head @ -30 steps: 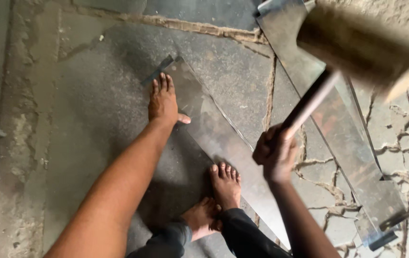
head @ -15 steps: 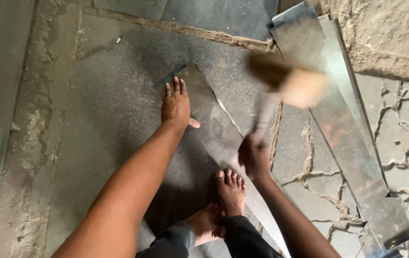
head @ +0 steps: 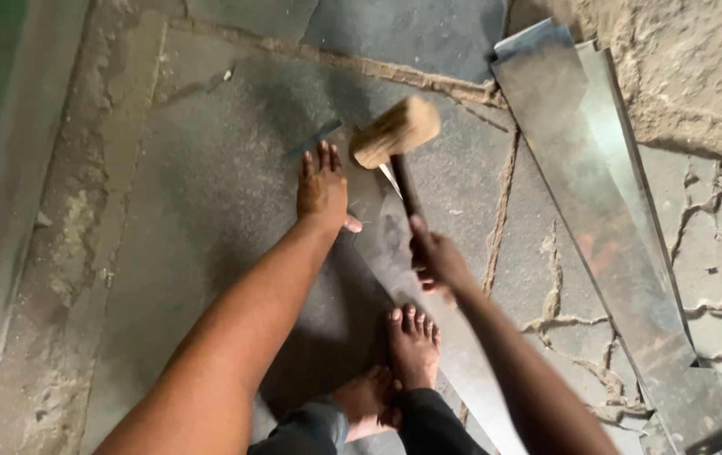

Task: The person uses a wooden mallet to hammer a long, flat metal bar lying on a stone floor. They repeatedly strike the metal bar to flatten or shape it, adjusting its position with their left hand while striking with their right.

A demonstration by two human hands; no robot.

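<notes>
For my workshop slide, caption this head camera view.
Left hand flat on a thin metal strip on the stone floor, right hand gripping a wooden mallet.

Wooden mallet [head: 396,132] — pale, blocky head on a dark, slender handle — was gripped low on the handle, its head down against the upper end of the metal strip [head: 395,253]. The strip — a long, narrow, dull-grey sheet-metal piece — lay flat on the stone floor, running diagonally from upper left to lower right, pinned near its top and underfoot lower down.
</notes>
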